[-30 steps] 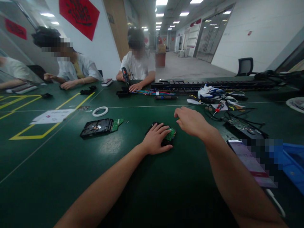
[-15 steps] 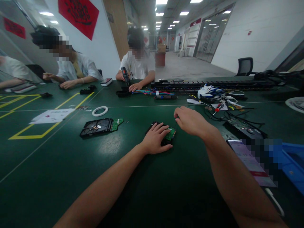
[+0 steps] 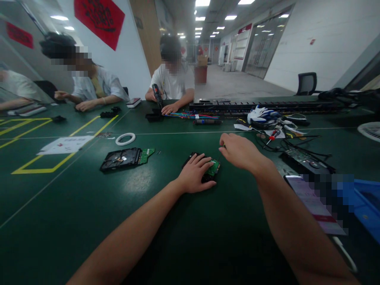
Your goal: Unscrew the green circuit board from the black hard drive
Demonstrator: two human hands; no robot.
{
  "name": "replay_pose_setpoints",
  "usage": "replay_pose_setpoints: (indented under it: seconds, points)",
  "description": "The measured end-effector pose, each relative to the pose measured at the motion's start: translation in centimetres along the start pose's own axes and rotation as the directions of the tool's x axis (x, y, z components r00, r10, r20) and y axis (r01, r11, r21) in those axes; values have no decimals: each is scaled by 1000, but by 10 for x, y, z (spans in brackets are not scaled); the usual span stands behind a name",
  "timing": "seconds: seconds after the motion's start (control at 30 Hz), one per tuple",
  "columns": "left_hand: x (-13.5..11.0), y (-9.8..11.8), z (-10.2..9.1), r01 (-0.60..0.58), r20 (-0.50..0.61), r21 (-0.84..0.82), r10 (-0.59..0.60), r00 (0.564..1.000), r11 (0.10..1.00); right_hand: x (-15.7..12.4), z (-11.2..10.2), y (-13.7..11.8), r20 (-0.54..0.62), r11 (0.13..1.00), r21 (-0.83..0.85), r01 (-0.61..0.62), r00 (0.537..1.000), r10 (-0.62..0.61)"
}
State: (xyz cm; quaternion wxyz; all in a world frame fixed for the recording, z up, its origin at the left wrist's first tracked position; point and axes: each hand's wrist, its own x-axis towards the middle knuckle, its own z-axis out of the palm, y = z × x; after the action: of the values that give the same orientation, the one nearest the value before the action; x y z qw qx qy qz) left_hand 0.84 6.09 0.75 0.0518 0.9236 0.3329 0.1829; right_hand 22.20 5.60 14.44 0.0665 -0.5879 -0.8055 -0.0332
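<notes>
A black hard drive with a green circuit board [image 3: 214, 169] lies on the green table under my left hand [image 3: 196, 172]. That hand rests across it with the fingers spread, covering much of its casing; the thumb stretches along the near side. Just right of and above the drive is my right hand [image 3: 237, 150], its fingers curled into a pinch. A thin dark line shows below the fingertips, too fine to name. Left of my hands sits another black drive [image 3: 121, 159] with a green board sticking out at its right end, and tiny bits beside it.
A white ring [image 3: 125, 139] and a paper sheet [image 3: 63, 145] lie left. On the right are gloves [image 3: 263, 114], a red-handled screwdriver [image 3: 272, 137], a device with a board [image 3: 308, 160], a phone [image 3: 316, 206] and a blue bin [image 3: 366, 206]. Opposite, a co-worker [image 3: 172, 83] holds a power screwdriver [image 3: 157, 95].
My right hand has shifted very slightly to the right, still pinched. My left hand stays on the hard drive. The whole view has moved a touch.
</notes>
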Motion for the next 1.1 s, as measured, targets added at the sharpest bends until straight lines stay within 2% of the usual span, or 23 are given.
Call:
replay_pose_setpoints:
  seconds: [0.23,0.6,0.93,1.0,1.1]
  points:
    - [0,1,0,6,-1,-6,-6,1000,1000,1,-2,-3,1,997,56,59,998,-59]
    - [0,2,-3,7,13,-8,-7,1000,1000,-2,-6,-4,25,992,-48,-114,993,116]
    - [0,2,-2,16,8,-23,-15,1000,1000,0,-2,-2,-12,998,38,47,999,-47]
    - [0,1,-1,14,7,-22,-14,1000,1000,0,-1,-4,4,998,42,45,999,-45]
    - [0,2,-2,9,6,-15,-9,1000,1000,-1,-2,-5,8,1000,-1,-22,1000,22]
